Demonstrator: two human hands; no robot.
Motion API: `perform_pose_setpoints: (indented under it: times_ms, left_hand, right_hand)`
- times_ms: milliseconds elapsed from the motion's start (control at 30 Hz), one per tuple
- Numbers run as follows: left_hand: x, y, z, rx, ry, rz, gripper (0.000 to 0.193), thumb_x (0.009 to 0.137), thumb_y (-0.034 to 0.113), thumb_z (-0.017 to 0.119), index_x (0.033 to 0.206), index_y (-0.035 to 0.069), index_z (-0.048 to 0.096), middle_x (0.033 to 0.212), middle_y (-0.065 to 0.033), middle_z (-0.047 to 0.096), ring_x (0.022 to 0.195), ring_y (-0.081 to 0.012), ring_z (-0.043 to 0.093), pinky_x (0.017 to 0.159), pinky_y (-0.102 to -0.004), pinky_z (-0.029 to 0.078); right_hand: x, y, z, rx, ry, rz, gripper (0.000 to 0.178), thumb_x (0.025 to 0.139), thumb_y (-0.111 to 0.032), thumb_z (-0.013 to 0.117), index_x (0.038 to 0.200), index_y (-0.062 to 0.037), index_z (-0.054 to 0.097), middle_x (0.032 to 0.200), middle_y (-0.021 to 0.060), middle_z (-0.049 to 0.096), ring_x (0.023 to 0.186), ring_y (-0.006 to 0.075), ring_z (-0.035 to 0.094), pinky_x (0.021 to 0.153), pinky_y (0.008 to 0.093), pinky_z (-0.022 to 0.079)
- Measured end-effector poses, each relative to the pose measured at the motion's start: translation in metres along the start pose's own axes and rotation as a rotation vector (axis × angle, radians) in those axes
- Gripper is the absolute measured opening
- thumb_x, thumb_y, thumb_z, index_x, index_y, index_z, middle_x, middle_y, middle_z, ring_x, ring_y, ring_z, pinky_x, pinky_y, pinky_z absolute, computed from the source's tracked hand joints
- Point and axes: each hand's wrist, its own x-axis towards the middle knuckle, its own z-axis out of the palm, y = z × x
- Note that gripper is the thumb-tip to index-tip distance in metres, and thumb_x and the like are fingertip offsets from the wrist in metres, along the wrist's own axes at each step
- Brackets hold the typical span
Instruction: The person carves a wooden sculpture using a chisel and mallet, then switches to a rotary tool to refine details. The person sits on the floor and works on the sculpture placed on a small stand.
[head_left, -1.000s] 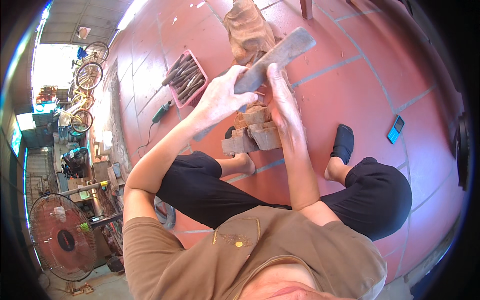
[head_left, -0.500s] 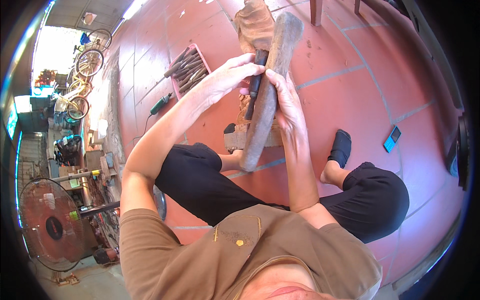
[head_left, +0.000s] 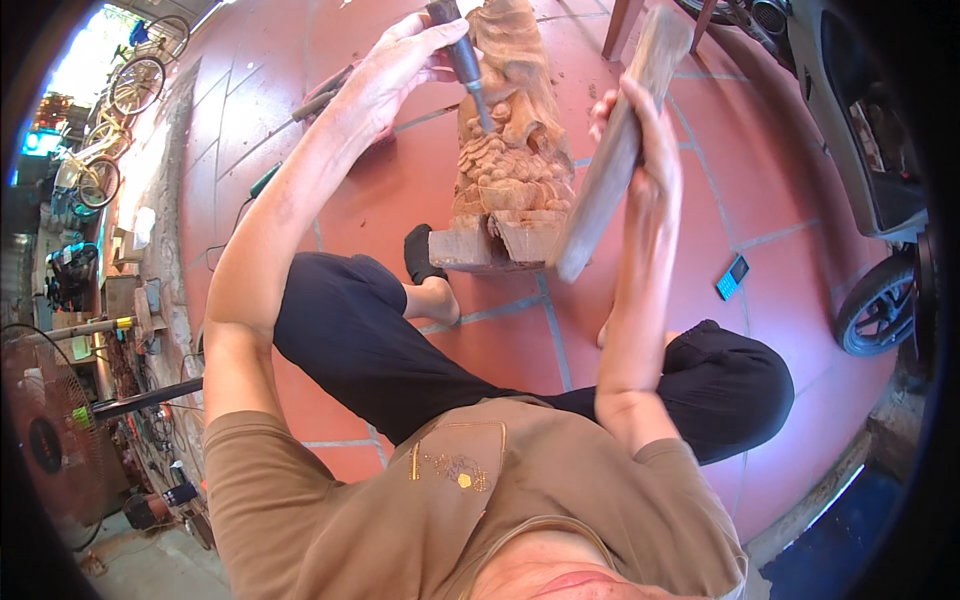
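A carved wooden figure (head_left: pixel 515 165) lies on the tiled floor between my legs, with its flat, split base toward me. My left hand (head_left: pixel 398 78) is closed around the dark handle of a chisel (head_left: pixel 466 65). The chisel's metal blade slants down to the carving's knobbly surface; whether the tip touches cannot be made out. In my right hand (head_left: pixel 652 135) is a long wooden mallet (head_left: pixel 612 165), gripped around its upper middle and held tilted just right of the carving, apart from the chisel.
Blue mobile phone (head_left: pixel 732 278) on the floor at right, near a motorbike wheel (head_left: pixel 880 305). Wooden stool legs (head_left: pixel 622 30) stand at the far side. My left arm partly hides a green power tool (head_left: pixel 266 180) and more tools. A fan (head_left: pixel 50 440) and bicycles (head_left: pixel 135 85) are at left.
My hands have separated: the chisel went left over the carving, blade down, and the mallet went right. The carving, mostly covered before, is now in plain sight. The view has shifted somewhat.
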Motion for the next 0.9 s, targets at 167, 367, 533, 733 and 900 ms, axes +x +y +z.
perform_pose_setpoints:
  times_ms: [167, 367, 533, 733, 900]
  left_hand:
    - [0.001, -0.012, 0.005, -0.162, 0.056, -0.067, 0.022, 0.099, 0.022, 0.061, 0.112, 0.005, 0.058, 0.094, -0.0073, 0.066, 0.092, -0.0193, 0.066, 0.084, -0.0351, 0.054]
    - [0.003, -0.029, 0.018, -0.295, 0.098, -0.022, 0.015, 0.098, 0.013, 0.06, 0.108, 0.003, 0.058, 0.088, -0.0046, 0.062, 0.081, -0.0175, 0.063, 0.08, -0.0339, 0.055]
    - [0.004, -0.045, 0.034, -0.286, 0.131, 0.038, 0.015, 0.096, 0.014, 0.066, 0.106, 0.004, 0.06, 0.086, -0.006, 0.065, 0.083, -0.0181, 0.065, 0.079, -0.0322, 0.054]
    - [0.021, -0.07, 0.059, -0.339, 0.144, 0.119, 0.012, 0.094, 0.011, 0.07, 0.102, 0.008, 0.063, 0.088, -0.0063, 0.067, 0.085, -0.0185, 0.066, 0.08, -0.0326, 0.054]
    - [0.026, -0.103, 0.085, -0.338, 0.217, 0.296, 0.009, 0.094, 0.006, 0.069, 0.1, 0.01, 0.063, 0.086, -0.0019, 0.064, 0.082, -0.0147, 0.063, 0.079, -0.0312, 0.051]
  right_hand:
    - [0.08, -0.074, 0.006, -0.596, -0.3, -0.068, 0.059, 0.082, -0.029, 0.079, 0.127, -0.0075, 0.049, 0.102, 0.0114, 0.065, 0.081, 0.0222, 0.066, 0.07, 0.033, 0.055]
    - [0.054, -0.121, 0.001, -1.123, -0.34, -0.248, 0.057, 0.08, -0.026, 0.079, 0.127, -0.0021, 0.057, 0.095, 0.0107, 0.066, 0.076, 0.0192, 0.065, 0.073, 0.0303, 0.051]
    - [0.034, -0.107, -0.062, -1.134, -0.322, -0.008, 0.064, 0.075, -0.021, 0.078, 0.131, 0.0023, 0.055, 0.091, 0.0058, 0.066, 0.074, 0.0105, 0.062, 0.074, 0.0253, 0.048]
    - [0.03, -0.079, -0.119, -1.086, -0.222, 0.233, 0.06, 0.076, -0.025, 0.076, 0.127, -0.0014, 0.056, 0.096, 0.0055, 0.064, 0.075, 0.0115, 0.062, 0.07, 0.0266, 0.051]
    - [0.021, -0.079, -0.142, -1.142, -0.182, 0.298, 0.068, 0.074, -0.031, 0.076, 0.13, -0.0011, 0.052, 0.094, 0.0068, 0.06, 0.073, 0.0128, 0.061, 0.065, 0.0281, 0.051]
